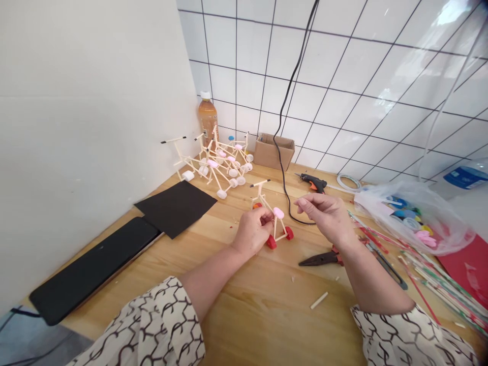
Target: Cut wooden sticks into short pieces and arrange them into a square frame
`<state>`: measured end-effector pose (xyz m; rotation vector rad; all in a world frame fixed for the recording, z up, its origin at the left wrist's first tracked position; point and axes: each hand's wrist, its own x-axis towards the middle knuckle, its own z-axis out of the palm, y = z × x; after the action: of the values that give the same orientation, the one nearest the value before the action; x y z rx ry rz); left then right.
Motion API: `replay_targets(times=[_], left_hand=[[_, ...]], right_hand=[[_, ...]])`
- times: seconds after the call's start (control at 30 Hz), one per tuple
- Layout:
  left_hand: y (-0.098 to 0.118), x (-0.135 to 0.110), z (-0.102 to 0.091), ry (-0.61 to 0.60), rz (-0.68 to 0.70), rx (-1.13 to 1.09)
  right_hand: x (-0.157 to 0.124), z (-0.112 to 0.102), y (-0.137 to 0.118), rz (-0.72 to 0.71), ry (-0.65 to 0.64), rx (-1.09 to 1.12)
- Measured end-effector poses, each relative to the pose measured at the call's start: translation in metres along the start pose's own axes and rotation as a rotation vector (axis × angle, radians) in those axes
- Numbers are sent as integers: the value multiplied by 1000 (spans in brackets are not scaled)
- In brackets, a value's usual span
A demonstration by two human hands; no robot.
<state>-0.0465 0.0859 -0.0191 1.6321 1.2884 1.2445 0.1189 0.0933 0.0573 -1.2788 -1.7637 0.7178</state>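
Holding the red-wheeled, pink-seated pale-stick tricycle (pixel 278 213), long axis far-left to near-right, left-handed (pixel 253 227); my right hand (pixel 326 213) is pinched narrow to its right, contents unclear.

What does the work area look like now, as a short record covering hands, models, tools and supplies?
Left hand: gripping the red-wheeled model
Right hand: raised, fingertips close together; anything between them can't be made out
Other models: white-wheeled models, grouped near the bottle
Tools: glue gun beyond right hand; pliers by right forearm
Supplies: black sheet left; plastic bag right
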Motion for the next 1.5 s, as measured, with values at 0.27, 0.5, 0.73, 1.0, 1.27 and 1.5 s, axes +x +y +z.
replay_targets(times=[0.27,0.5,0.73,1.0,1.27,1.5], left_hand=[[6,-1,-14,130,52,142],[39,20,-40,70,429,198],[48,41,-36,-313,356,185],[42,47,-36,-265,372,133],[33,48,-35,-193,438,144],[32,49,-35,-117,444,165]], right_hand=[[0,-1,2,-30,25,-16],[0,5,-1,-158,5,87],[3,15,-2,-156,15,225],[5,26,-3,13,12,697],[7,22,-1,163,-95,918],[10,-3,5,122,64,845]])
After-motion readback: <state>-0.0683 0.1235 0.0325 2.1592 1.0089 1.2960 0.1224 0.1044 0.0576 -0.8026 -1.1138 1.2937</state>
